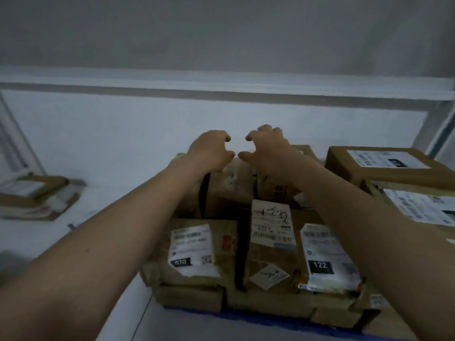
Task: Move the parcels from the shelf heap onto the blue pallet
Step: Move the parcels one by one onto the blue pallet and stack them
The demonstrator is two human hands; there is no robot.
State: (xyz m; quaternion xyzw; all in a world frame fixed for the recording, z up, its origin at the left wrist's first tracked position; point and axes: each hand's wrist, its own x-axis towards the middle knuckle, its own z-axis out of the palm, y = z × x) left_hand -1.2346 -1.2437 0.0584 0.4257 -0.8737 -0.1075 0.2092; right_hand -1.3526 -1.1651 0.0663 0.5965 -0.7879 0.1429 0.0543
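A single head-worn view is given, aimed forward and down, close over both outstretched forearms; the stacked parcels (246, 242) beyond are rendered somewhat blurred, seemingly by wide-angle distortion.

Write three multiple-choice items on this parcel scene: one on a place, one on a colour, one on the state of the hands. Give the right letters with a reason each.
1. Where does the parcel labelled 122 lie?
A. on the near right of the stack
B. on the floor at far left
C. in the left hand

2. What colour is the pallet edge under the stack?
A. red
B. blue
C. yellow

3. How are the left hand and the right hand?
A. both flat on the label marked 970
B. both carrying a parcel in the air
C. both with curled fingers over the far brown parcel, lifting nothing

Answers:
1 A, its label sits near the right forearm at the front of the stack.
2 B, a blue strip shows below the lowest boxes.
3 C, the fingers curl above the box at the far end, with no parcel raised.
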